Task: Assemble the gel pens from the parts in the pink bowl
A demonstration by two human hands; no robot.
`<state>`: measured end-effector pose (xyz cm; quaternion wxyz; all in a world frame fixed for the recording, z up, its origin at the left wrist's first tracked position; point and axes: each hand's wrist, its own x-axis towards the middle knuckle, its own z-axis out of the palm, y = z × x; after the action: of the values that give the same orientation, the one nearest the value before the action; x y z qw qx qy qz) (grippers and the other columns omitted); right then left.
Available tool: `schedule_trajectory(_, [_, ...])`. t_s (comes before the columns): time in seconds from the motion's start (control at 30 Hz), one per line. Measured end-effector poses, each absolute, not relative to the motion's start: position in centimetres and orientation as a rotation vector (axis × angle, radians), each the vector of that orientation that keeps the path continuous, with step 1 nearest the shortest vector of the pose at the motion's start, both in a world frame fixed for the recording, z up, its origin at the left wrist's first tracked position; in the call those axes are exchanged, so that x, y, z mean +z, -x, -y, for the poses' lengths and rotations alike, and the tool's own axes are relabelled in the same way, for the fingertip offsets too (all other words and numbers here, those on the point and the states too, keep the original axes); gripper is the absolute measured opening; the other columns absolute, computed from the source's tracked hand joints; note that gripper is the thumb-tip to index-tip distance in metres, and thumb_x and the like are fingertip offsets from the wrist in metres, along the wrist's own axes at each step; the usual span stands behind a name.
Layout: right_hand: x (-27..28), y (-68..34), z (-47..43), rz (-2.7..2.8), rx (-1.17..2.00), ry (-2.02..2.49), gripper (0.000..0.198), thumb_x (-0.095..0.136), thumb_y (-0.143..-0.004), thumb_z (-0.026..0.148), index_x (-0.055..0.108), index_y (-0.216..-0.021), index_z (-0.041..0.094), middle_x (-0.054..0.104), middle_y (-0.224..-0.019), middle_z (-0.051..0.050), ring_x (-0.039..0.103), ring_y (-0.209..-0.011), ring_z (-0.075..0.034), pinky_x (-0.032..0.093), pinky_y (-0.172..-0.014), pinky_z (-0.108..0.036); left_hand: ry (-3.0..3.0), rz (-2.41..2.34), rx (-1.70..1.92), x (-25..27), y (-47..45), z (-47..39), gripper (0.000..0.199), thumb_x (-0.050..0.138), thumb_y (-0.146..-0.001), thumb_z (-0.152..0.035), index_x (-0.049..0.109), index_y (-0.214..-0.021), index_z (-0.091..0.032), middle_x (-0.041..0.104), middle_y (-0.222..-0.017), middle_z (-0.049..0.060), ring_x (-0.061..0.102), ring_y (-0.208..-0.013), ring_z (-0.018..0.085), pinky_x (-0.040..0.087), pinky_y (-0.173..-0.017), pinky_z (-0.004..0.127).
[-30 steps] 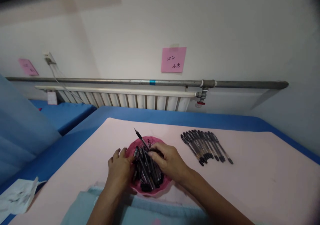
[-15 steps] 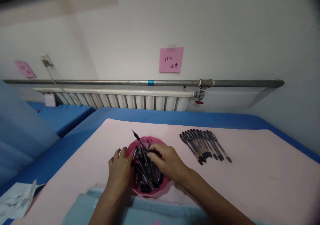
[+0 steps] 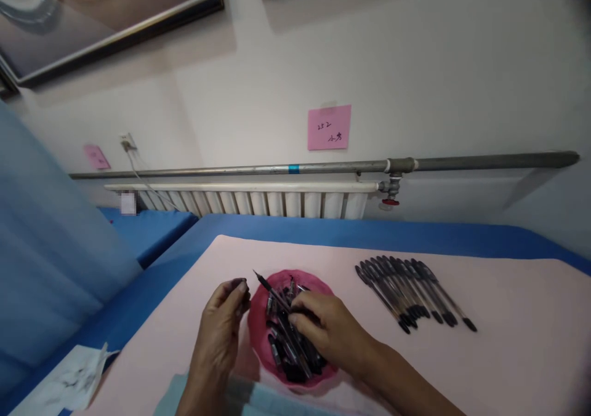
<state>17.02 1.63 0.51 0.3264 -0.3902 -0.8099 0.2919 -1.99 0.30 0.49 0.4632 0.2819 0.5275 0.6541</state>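
Head view, from close in: at the bottom edge, light-blue fabric (image 3: 272,400), partly out of sight. Just beyond, at the left side of the pink bowl (image 3: 255,336), left hand (image 3: 220,327) raised, with thumb and fingertips brought close together; cannot tell whether holding anything, with fingertips too dark and small there. Opposite, right hand (image 3: 330,327) over the right part of the bowl, clasping a pen (image 3: 270,289) between thumb and curled fingers. Gripped toward the rear, seemingly to leave the bare tip free and handy to the left side. Held above the bowl, with tip pointing away and leftward, out over the far-left rim; long axis running aslant from there back to the right fingers. Cannot tell how steeply tilted. Beneath, a jumble of loose pens (image 3: 295,345), lying in mixed directions, probably bowled together against rolling off.

Farther right, well apart from the bowl, a row of pens (image 3: 397,293) on the pink sheet (image 3: 521,342), packed side by side and slightly fanned, likely for keeping apart from the heap. Capped ends pointing away and leftward, opposite ends toward the near right; long axes roughly parallel. Past the sheet, blue table (image 3: 360,228); then white radiator (image 3: 277,204), grey pipe (image 3: 221,172) and pink note (image 3: 329,127) on the wall (image 3: 415,65).
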Motion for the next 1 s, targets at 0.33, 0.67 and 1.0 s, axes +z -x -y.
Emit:
schedule_trajectory(0.33, [-0.1, -16.4, -0.9, 2.204, 0.767, 0.978, 0.008, 0.05, -0.08, 0.016, 0.056, -0.075, 0.019, 0.06, -0.07, 0.0, 0.054, -0.066, -0.013, 0.037, -0.061, -0.024, -0.141, -0.874, 1.562, 1.6, 0.9, -0.1, 0.012, 0.053, -0.081, -0.006, 0.062, -0.081, -0.013, 0.067, -0.072, 0.003, 0.065, -0.062, 0.012, 0.053, -0.054, 0.022])
schedule_trajectory(0.67, [-0.7, -15.2, 0.1, 2.034, 0.947, 1.048, 0.01, 0.049, -0.081, 0.021, 0.059, -0.078, 0.019, 0.062, -0.072, 0.0, 0.055, -0.067, -0.013, 0.038, -0.062, -0.025, -0.112, -0.895, 1.598, 1.5, 0.1, -0.1, 0.012, 0.053, -0.081, -0.005, 0.062, -0.081, -0.013, 0.067, -0.067, 0.001, 0.064, -0.058, 0.011, 0.051, -0.049, 0.018])
schedule_trajectory(1.0, [-0.3, -14.4, 0.6, 1.707, 1.442, 1.106, 0.01, 0.049, -0.078, 0.023, 0.055, -0.072, 0.018, 0.047, -0.057, 0.004, 0.041, -0.053, -0.009, 0.032, -0.05, -0.021, -0.232, -0.938, 1.576, 1.1, -0.4, -0.1, 0.006, 0.068, -0.068, -0.008, 0.065, -0.073, -0.012, 0.069, -0.069, 0.004, 0.065, -0.06, 0.012, 0.052, -0.055, 0.02])
